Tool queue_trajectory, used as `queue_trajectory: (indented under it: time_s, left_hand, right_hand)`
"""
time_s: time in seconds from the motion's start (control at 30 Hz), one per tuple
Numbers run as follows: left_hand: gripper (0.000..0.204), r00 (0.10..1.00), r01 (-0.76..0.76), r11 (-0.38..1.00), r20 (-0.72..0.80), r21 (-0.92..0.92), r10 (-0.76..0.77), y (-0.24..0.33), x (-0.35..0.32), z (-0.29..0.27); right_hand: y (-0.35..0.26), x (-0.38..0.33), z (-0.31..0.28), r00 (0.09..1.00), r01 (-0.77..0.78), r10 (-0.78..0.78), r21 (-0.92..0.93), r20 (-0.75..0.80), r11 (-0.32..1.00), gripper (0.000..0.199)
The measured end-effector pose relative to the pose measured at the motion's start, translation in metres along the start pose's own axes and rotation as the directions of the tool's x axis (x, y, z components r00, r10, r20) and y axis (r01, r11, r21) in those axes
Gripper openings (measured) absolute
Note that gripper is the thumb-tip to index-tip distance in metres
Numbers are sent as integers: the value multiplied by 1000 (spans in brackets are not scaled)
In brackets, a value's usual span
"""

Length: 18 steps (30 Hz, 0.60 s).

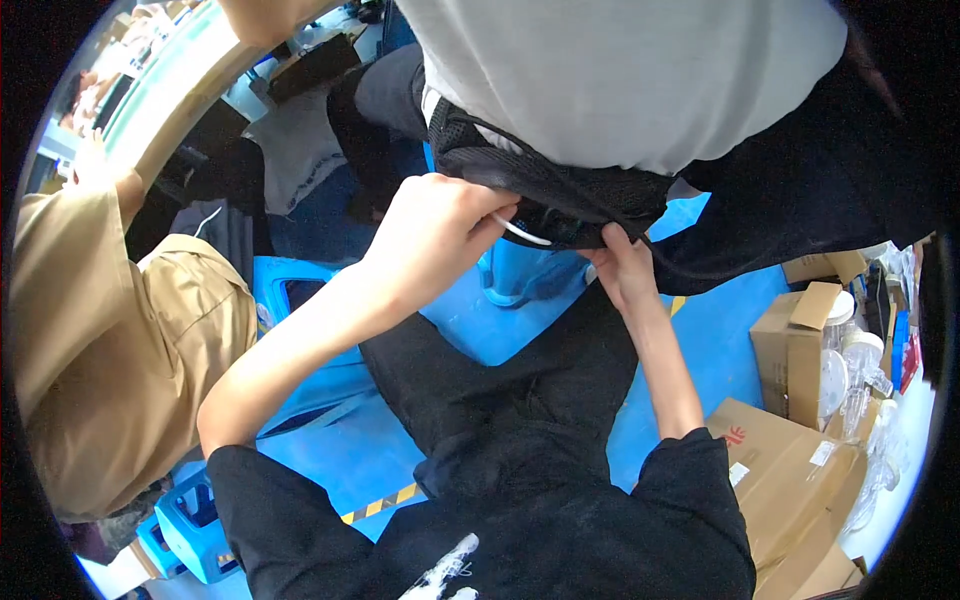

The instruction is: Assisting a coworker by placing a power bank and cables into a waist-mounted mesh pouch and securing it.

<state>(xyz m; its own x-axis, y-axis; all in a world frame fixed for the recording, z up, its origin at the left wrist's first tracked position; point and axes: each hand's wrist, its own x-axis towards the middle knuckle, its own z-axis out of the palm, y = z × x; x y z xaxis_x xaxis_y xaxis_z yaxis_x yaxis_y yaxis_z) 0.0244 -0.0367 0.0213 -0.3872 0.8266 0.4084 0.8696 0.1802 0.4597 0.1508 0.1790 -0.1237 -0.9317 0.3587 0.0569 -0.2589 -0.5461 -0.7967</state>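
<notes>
Around: blue floor [700, 350] under everything, striped tape [385, 502] on it behind the wearer's left thigh. Floor's right side: open carton [785, 350], clear jars [850, 365] with white lids just beside it, bigger carton [780, 490] nearer the wearer. Left side: person in tan [150, 340], blue stool [285, 272] between them and the wearer; second stool [200, 535] at the lower left. Another blue stool [510, 275] sits straight ahead, partly under the hands. Counter [185, 105] runs off at upper left.

In the way: person in pale shirt [620, 80] right up front, torso filling the space past the hands; shirt hem hangs against the black bag [570, 190]. Bag's flap and strap hide some fingertips.

Bag is at that person's waist, just under the hem, between and slightly beyond both hands. Left hand [440, 225] at its left end, thumb and fingers pinching a white strip [524, 232] that angles along the opening toward the right. Right hand [625, 268] pinches the bag's lower rim, thumb on top, remaining fingers partly hidden underneath.
</notes>
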Motion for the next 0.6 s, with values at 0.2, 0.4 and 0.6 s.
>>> queue_trajectory:
  time_s: [0.2, 0.4, 0.6]
  left_hand:
    - [13, 1000, -13, 998, -11, 58, 14, -2, 1, -1]
    - [12, 998, -36, 985, 51, 166, 28, -3, 0, 0]
    - [14, 994, -106, 981, 4, 161, 107, -7, -4, 0]
  right_hand:
    - [-2, -2, 1, 1000, 25, -24, -69, 17, 997, 44]
    - [-3, -5, 10, 998, 40, -44, -112, -36, 993, 40]
    - [-8, -5, 6, 1000, 3, -3, -90, 3, 996, 42]
